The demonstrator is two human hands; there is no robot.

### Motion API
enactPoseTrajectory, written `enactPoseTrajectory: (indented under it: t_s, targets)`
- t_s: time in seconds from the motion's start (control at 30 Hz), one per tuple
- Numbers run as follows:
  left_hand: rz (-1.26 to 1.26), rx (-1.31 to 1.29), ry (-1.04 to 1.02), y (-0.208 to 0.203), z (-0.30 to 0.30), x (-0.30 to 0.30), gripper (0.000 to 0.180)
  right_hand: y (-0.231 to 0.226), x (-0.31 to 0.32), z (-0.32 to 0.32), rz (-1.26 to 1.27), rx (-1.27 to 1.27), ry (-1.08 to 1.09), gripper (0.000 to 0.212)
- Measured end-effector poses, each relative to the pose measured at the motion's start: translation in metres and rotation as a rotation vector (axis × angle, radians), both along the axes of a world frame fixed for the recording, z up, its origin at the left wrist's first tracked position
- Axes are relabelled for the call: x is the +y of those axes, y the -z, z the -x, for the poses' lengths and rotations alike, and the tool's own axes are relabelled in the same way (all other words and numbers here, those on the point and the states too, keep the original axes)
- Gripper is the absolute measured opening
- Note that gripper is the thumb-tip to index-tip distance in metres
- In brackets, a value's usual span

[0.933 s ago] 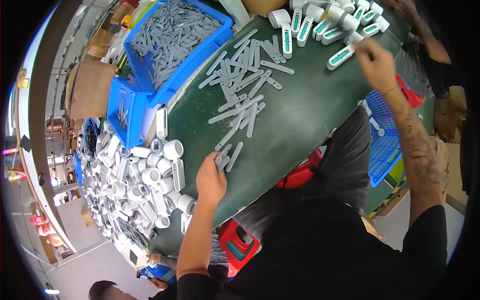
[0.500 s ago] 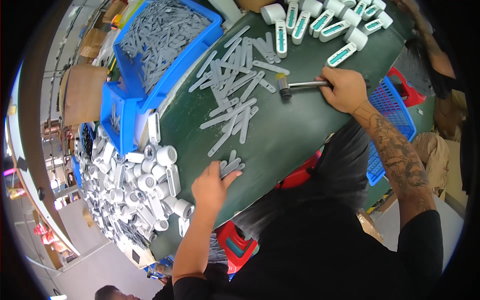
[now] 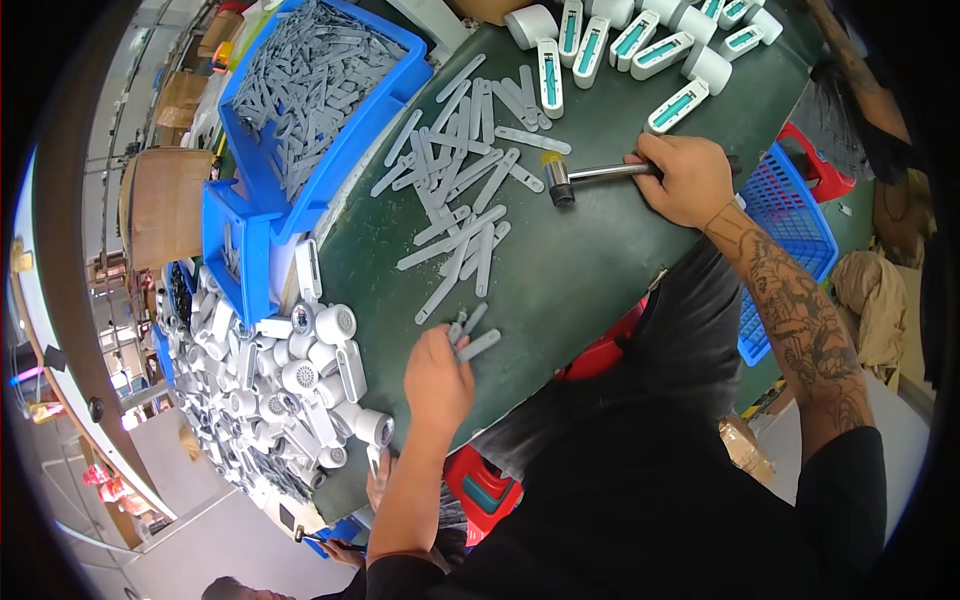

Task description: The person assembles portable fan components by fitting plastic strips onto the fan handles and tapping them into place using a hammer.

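Note:
My right hand (image 3: 688, 182) is closed round the handle of a small mallet (image 3: 612, 172), whose two-ended head, yellow on one side and dark on the other, is at the green tabletop. Close to the table's near edge, my left hand (image 3: 440, 378) pinches a few slim grey plastic strips (image 3: 478, 345) that poke out past its fingertips. Just beyond it lies a loose pile of similar grey strips (image 3: 455, 235). Several white shower-head-like housings (image 3: 678, 105) with teal inserts in their handles lie at the far right.
A large blue bin (image 3: 330, 170) of grey strips stands far left, with a smaller blue bin (image 3: 235, 260) before it. White housings (image 3: 300, 375) heap up at left. Another person's hand (image 3: 380, 480) is near that heap. A blue basket (image 3: 790, 220) stands right of the table.
My left hand has shifted slightly right and turned, and the strips in it point differently. My right hand keeps the mallet in nearly the same place. Another person's hand has appeared beside the heap.

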State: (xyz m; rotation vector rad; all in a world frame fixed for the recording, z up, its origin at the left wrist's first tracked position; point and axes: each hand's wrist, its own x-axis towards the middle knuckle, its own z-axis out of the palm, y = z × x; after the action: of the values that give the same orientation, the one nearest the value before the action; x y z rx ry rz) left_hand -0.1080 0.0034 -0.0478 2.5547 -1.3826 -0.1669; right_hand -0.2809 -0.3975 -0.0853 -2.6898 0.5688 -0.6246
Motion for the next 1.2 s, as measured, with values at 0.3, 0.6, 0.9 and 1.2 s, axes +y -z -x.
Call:
enactPoseTrajectory:
  t_s: [0.3, 0.6, 0.9, 1.2]
  targets:
    - [0.053, 0.193, -0.098, -0.029, -0.027, -0.108, 0.044, 0.005, 0.001, 0.002, 0.015, -0.007, 0.007, 0.021]
    - [0.070, 0.120, 0.090, -0.013, -0.042, -0.094, 0.025, 0.004, 0.000, 0.002, -0.006, -0.018, 0.010, 0.019]
    - [0.125, 0.359, -0.253, -0.030, -0.068, -0.105, 0.034, 0.004, -0.001, 0.001, 0.010, -0.026, 0.012, 0.019]
    - [-0.053, 0.217, -0.149, -0.020, -0.072, -0.110, 0.047, 0.003, 0.001, 0.000, 0.027, -0.029, 0.016, 0.019]
